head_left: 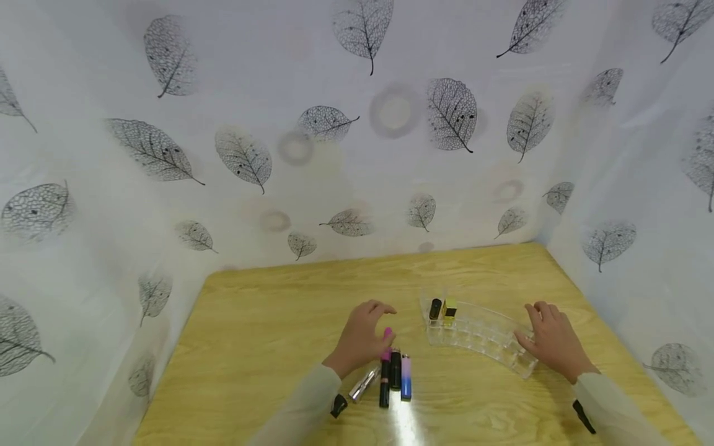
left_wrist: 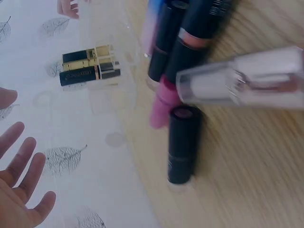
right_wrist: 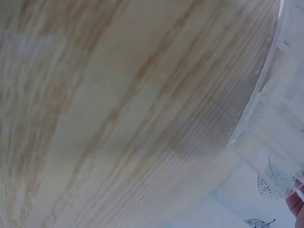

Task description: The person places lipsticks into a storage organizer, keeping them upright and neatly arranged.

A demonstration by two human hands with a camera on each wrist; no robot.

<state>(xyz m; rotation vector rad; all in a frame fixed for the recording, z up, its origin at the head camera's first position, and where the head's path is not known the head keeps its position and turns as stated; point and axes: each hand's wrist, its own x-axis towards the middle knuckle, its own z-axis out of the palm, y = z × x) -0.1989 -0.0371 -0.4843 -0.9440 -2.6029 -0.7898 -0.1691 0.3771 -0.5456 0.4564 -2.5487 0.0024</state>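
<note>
My left hand [head_left: 361,334], fingers apart and holding nothing, is above a group of lipsticks. Among these are a clear-and-silver tube [head_left: 364,385], a black tube with a pink end [head_left: 385,384], a plain black tube [head_left: 395,371] and a pink-to-blue tube [head_left: 406,379]. Another short black tube [left_wrist: 183,147] shows in the left wrist view; my hand hides it in the head view. The right hand [head_left: 555,341] grips the right end of a curved clear lipstick organizer [head_left: 480,331], fingertips at its edge. A black lipstick [head_left: 435,308] and a gold-and-black one [head_left: 449,310] stand in its left end.
The wood-grain table [head_left: 268,322] carries everything. White sheeting with a leaf print [head_left: 279,204] closes off the back and both sides. A bright reflection lies on the tabletop in front of the lipsticks.
</note>
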